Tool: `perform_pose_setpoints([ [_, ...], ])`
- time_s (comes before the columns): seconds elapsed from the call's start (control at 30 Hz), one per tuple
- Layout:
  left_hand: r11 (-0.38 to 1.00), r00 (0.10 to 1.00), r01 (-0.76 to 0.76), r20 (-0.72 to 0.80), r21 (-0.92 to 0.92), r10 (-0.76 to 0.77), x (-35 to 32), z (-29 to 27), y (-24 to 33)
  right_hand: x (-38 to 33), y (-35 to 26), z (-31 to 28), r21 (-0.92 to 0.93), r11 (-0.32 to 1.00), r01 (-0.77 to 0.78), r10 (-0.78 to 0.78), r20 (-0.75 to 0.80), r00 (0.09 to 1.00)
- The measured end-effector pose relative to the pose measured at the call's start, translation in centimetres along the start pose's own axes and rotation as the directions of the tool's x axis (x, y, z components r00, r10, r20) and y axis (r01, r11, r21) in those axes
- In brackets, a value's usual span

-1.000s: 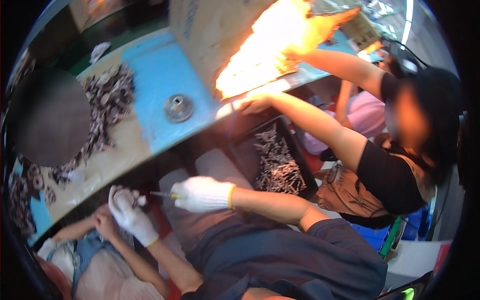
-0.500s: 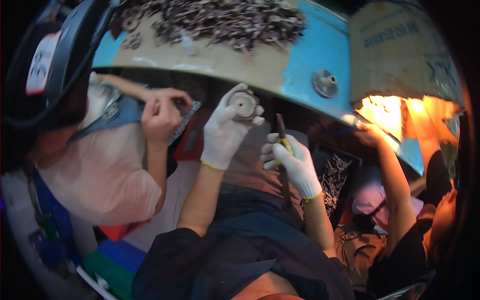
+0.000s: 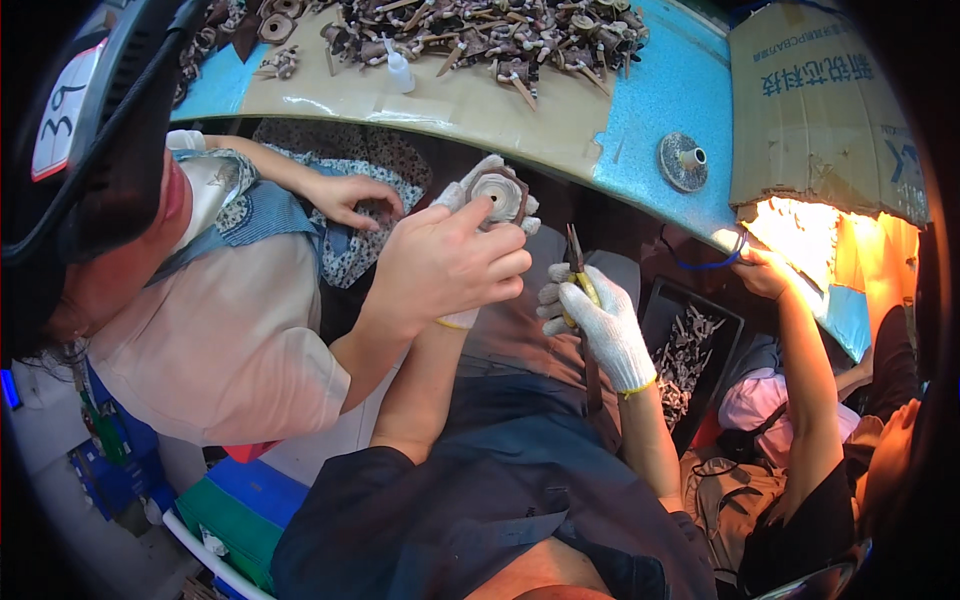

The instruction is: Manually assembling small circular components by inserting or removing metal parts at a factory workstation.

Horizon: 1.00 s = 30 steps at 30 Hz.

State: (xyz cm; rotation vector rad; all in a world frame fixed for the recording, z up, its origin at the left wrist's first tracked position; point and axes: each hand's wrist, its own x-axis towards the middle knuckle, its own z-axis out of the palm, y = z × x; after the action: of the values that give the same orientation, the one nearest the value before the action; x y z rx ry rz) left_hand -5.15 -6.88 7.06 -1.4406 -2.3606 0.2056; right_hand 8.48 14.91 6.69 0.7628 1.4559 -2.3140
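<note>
My left hand (image 3: 450, 197), in a white knit glove, holds up a round disc (image 3: 510, 190) with a brown angular rim, a pale ringed middle and a small central hole. A co-worker's bare hand (image 3: 445, 260) reaches across from the left and covers most of my glove. Its index finger points at the disc's face, close to the hole; whether it touches I cannot tell. In my gloved right hand (image 3: 608, 325) is a pair of pliers (image 3: 577, 262) with yellow handles, dark jaws pointing up, apart from the disc.
Brown parts lie heaped (image 3: 480, 35) on the bench (image 3: 640, 130), with a small white bottle (image 3: 398, 70) and a grey flanged disc (image 3: 683, 163). A cardboard box (image 3: 825, 120) stands over bright light, near another person's hand (image 3: 765, 272). A black tray (image 3: 735, 335) holds small parts.
The co-worker's near hand has come across from the left to the disc. My two hands stay almost in place, still holding the disc and the pliers.
</note>
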Motion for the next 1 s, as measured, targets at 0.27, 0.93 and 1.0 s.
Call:
perform_pose_setpoints([
  [0.27, 0.97, 0.988, -0.156, -0.02, -0.184, 0.155, 0.7, -1.1, -1.0, -0.1, 0.3, -0.2, -0.003, 1.0, -0.002, 0.002, 0.01, 1.0],
  [0.93, 0.979, 0.982, -0.19, 0.027, 0.069, 0.189, 0.4, 0.0, -0.8, 0.0, 1.4, -1.4, -0.058, 0.998, -0.004, 0.006, 0.037, 0.999],
  [1.0, 0.969, 0.973, -0.23, -0.049, -0.088, 0.227, 1.3, -1.1, -1.6, 0.2, 2.1, -2.2, -0.112, 0.993, 0.022, -0.019, 0.032, 0.999],
])
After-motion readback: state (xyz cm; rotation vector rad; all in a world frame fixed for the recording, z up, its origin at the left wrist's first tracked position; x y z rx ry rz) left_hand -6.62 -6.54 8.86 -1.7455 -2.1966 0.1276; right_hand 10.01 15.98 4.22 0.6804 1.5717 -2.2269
